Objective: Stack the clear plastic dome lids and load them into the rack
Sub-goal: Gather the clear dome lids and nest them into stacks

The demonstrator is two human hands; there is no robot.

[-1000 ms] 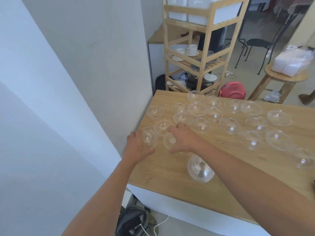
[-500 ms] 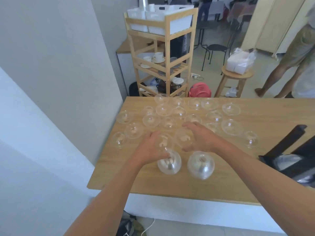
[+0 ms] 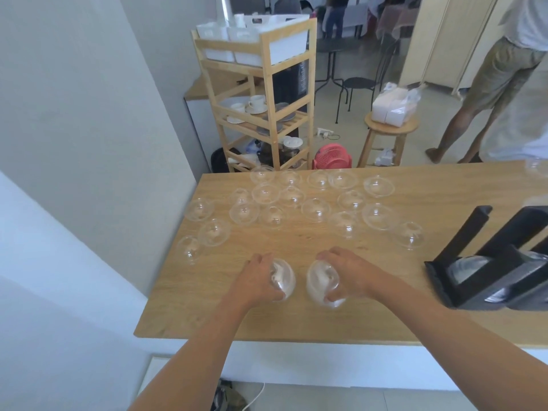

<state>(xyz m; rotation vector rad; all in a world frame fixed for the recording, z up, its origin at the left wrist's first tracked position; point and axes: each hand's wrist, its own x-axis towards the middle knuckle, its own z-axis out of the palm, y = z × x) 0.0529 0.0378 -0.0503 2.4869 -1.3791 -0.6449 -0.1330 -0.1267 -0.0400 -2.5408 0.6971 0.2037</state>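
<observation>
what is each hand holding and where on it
Left hand grips a left dome lid stack by its side; right hand grips the right dome lid stack likewise.

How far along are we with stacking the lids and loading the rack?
Early. The black rack at the table's right already holds some clear lids. In hand: the left hand and right hand each grip a small lid stack near the front edge. Left: roughly twenty loose lids spread across the wooden table, unstacked.

You're at a café-style service counter (image 3: 296, 315): beyond it stands a wooden shelf rack (image 3: 261, 96) with cups and saucers (image 3: 255, 103), plus a metal chair (image 3: 360, 84).
</observation>
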